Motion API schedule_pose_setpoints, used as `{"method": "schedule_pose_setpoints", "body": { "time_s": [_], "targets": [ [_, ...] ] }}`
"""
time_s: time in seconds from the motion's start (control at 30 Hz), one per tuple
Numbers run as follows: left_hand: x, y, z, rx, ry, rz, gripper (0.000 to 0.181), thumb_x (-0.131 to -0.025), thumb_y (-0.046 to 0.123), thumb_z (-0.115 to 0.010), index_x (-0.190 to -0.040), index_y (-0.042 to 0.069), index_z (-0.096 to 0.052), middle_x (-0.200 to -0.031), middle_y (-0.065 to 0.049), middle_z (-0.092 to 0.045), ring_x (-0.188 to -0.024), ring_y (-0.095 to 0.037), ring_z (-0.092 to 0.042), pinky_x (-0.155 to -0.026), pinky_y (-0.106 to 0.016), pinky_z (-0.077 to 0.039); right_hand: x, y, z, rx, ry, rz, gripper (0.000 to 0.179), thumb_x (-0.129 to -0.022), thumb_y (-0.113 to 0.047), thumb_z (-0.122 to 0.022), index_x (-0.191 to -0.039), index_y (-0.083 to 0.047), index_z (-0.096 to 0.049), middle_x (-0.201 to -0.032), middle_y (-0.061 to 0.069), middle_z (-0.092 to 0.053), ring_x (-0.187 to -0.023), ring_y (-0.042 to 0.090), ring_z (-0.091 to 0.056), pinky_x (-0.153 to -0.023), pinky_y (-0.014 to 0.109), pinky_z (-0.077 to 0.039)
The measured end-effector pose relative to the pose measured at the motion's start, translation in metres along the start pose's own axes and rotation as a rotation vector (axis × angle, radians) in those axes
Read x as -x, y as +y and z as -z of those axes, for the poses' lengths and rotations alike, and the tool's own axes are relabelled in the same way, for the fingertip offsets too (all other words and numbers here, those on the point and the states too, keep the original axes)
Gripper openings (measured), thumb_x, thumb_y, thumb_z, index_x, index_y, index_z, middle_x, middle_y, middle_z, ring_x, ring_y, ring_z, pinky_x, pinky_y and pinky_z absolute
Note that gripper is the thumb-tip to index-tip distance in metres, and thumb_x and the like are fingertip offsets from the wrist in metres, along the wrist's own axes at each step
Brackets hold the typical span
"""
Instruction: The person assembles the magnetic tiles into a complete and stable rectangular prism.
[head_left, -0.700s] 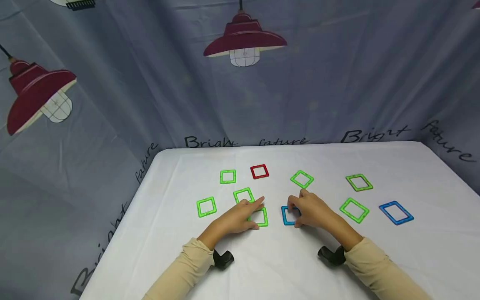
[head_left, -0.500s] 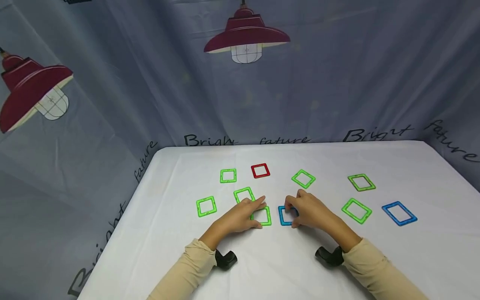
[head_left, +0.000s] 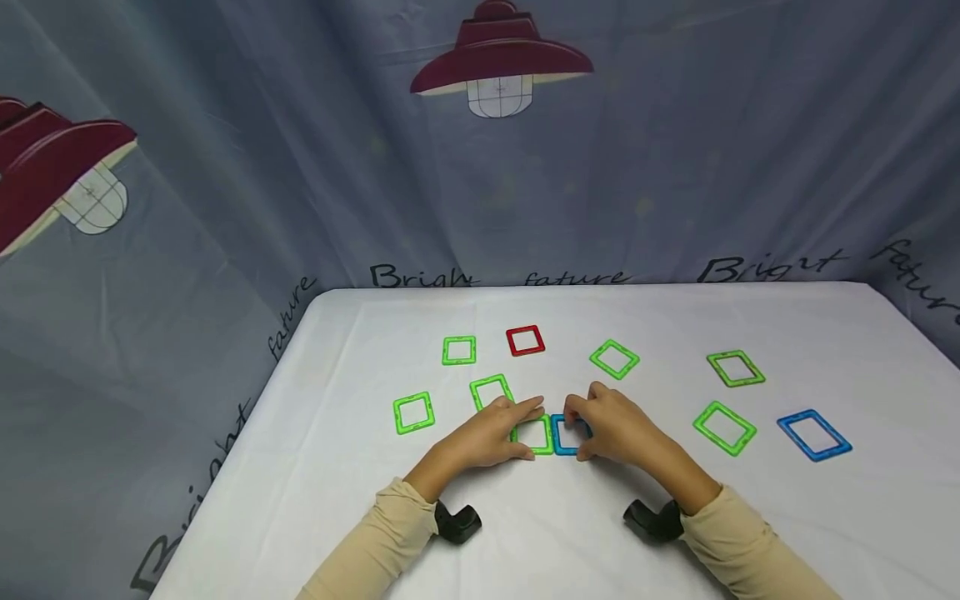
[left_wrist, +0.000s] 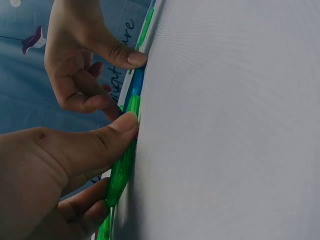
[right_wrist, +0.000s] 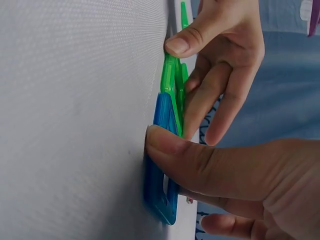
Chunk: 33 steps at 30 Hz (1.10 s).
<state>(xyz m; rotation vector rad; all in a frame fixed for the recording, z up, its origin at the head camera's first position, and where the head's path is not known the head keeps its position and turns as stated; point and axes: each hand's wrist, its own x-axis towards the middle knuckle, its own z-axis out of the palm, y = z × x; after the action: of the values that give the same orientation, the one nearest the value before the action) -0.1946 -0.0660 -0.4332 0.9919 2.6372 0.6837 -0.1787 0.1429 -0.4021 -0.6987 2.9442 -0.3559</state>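
Near the middle of the table, a green square frame tile [head_left: 546, 435] and a blue square frame tile [head_left: 557, 435] lie edge to edge, touching. My left hand [head_left: 491, 433] grips the green one between thumb and fingers at its near and far sides. The blue one is pinched the same way by my right hand [head_left: 618, 425]. In the left wrist view the left thumb [left_wrist: 122, 122] presses the green tile's edge [left_wrist: 121, 175]. In the right wrist view the right thumb [right_wrist: 167, 142] lies on the blue tile's edge [right_wrist: 159, 190].
Behind my left hand lies another green tile [head_left: 480, 386], partly covered. A red tile [head_left: 526, 340], a green tile [head_left: 614, 359] and several others are spread about, with a blue tile [head_left: 814, 435] at far right. A grey printed curtain [head_left: 637, 183] hangs behind the white-covered table [head_left: 315, 467].
My right hand has slid the blue tile left until it meets the green one, while my left hand has shifted slightly right with the green tile. The gap between them has closed.
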Motion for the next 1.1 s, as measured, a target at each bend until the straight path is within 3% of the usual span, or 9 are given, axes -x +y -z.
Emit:
{"method": "schedule_pose_setpoints", "body": {
  "time_s": [0.47,0.67,0.87,0.97,1.1],
  "targets": [
    [0.003,0.006,-0.001,-0.033,-0.002,-0.015,0.076,-0.082,0.031,-0.068,-0.144,0.015,-0.028,-0.135,0.011,-0.049,-0.111,-0.012,-0.045,-0.094,-0.023,-0.038,0.006,0.002,0.0,0.012,0.007,0.018,0.041,-0.056,-0.021,-0.086,-0.088,-0.015,-0.06,-0.08,0.004,-0.049,-0.068,0.015,-0.044,-0.06,0.027,-0.04],
    [0.012,0.002,0.016,-0.013,-0.009,0.003,0.084,-0.079,0.03,-0.071,-0.146,0.02,-0.022,-0.138,0.005,-0.047,-0.121,-0.014,-0.045,-0.101,-0.028,-0.036,0.006,0.001,0.001,0.012,-0.004,0.007,0.041,-0.057,-0.021,-0.086,-0.088,-0.016,-0.06,-0.079,0.003,-0.049,-0.068,0.015,-0.043,-0.059,0.027,-0.038],
    [0.038,-0.026,0.034,0.005,0.124,0.108,0.082,-0.076,0.026,-0.074,-0.144,0.016,-0.029,-0.136,-0.001,-0.048,-0.122,-0.021,-0.046,-0.1,-0.037,-0.038,0.003,0.0,0.0,0.018,-0.019,0.0,0.04,-0.058,-0.021,-0.085,-0.088,-0.016,-0.06,-0.078,0.003,-0.048,-0.068,0.015,-0.041,-0.059,0.026,-0.037],
    [0.054,-0.043,0.037,-0.016,0.178,0.205,0.084,-0.075,0.027,-0.075,-0.144,0.014,-0.029,-0.135,-0.006,-0.049,-0.121,-0.025,-0.046,-0.099,-0.039,-0.039,0.002,-0.001,0.0,0.025,-0.025,0.0,0.04,-0.059,-0.02,-0.085,-0.089,-0.016,-0.06,-0.079,0.004,-0.048,-0.068,0.015,-0.041,-0.06,0.026,-0.037],
    [0.072,-0.061,0.041,-0.032,0.218,0.33,0.088,-0.074,0.027,-0.075,-0.145,0.012,-0.025,-0.143,-0.01,-0.038,-0.128,-0.03,-0.038,-0.103,-0.042,-0.035,0.0,-0.002,0.001,0.04,-0.042,-0.008,0.04,-0.059,-0.019,-0.085,-0.089,-0.015,-0.059,-0.08,0.006,-0.048,-0.069,0.017,-0.043,-0.061,0.028,-0.039]
  ]
}}
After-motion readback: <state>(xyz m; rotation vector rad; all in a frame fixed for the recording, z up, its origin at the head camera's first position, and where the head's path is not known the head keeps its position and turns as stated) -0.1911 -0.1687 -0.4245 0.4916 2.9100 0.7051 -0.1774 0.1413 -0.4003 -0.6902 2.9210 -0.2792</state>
